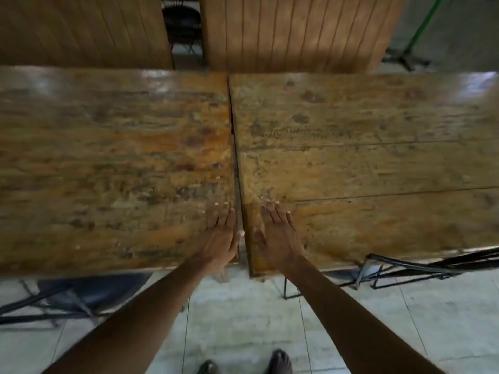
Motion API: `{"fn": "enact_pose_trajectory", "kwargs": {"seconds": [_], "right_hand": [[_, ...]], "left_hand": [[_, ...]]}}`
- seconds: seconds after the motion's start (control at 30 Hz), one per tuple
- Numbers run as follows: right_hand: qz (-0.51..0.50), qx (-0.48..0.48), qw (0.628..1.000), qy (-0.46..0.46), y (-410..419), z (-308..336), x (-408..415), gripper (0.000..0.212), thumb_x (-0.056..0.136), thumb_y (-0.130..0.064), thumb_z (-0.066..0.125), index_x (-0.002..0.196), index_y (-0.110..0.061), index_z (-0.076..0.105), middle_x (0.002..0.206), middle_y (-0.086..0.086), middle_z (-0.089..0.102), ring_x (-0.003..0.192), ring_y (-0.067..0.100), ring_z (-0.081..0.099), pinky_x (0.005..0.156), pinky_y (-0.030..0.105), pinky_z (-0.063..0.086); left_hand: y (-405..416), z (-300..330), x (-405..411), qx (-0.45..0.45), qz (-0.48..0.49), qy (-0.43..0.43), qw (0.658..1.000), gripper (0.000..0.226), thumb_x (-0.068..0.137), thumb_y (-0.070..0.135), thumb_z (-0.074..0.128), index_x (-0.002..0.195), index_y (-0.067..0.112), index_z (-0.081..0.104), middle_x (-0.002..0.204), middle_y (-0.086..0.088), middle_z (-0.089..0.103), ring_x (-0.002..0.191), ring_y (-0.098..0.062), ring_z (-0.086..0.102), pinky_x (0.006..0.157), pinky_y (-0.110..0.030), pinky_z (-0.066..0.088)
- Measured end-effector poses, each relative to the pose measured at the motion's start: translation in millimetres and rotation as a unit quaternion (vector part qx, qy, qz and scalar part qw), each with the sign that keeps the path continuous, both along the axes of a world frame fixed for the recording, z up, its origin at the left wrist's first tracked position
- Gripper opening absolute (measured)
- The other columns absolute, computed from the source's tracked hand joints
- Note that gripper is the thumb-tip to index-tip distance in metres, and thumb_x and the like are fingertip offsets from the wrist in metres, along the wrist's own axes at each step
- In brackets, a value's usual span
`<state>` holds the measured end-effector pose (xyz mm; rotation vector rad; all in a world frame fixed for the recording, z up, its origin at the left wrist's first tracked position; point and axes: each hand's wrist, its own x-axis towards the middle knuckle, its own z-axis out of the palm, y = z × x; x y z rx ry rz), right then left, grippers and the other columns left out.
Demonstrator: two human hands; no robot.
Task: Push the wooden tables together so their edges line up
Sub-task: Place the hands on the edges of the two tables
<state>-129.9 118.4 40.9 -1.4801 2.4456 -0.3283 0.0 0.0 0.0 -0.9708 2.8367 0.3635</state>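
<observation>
Left hand [220, 238] flat on left table [108, 171]; right hand [278, 236] flat on right table [378, 157]; narrow gap between.

Bare, sleeveless forearms [140, 311]; dark open-toed sandals [280, 361] on feet.

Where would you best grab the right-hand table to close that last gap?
Probably the right table's near edge, coming from the front where the right hand lies flat: the gap widens there, and the top overhangs its frame, so fingers can curl under.
</observation>
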Motion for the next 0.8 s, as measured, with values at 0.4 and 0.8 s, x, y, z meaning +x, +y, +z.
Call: {"fn": "enact_pose_trajectory", "kwargs": {"seconds": [0.4, 0.8], "right_hand": [[0.008, -0.049, 0.999, 0.021, 14.7, -88.8, 13.8, 0.059, 0.104, -0.033, 0.025, 0.158, -0.009, 0.024, 0.169, 0.009, 0.014, 0.157, 0.025, 0.001, 0.127, 0.051, 0.006], [0.023, -0.052, 0.997, 0.053, 9.9, -99.3, 10.2, 0.061, 0.103, -0.032, 0.027, 0.159, -0.008, 0.02, 0.17, 0.01, 0.009, 0.157, 0.027, -0.001, 0.126, 0.053, 0.005]], "left_hand": [[5.2, -44.3, 14.5, -0.062, 0.041, 0.037, 0.997, 0.065, 0.105, 0.041, 0.007, 0.16, 0.007, 0.01, 0.17, -0.013, 0.001, 0.157, -0.031, -0.005, 0.124, -0.06, 0.005], [5.1, -47.6, 13.8, -0.066, 0.039, 0.046, 0.996, 0.063, 0.106, 0.038, 0.014, 0.16, 0.005, 0.011, 0.17, -0.014, 0.004, 0.157, -0.032, -0.002, 0.123, -0.06, 0.009]]}}
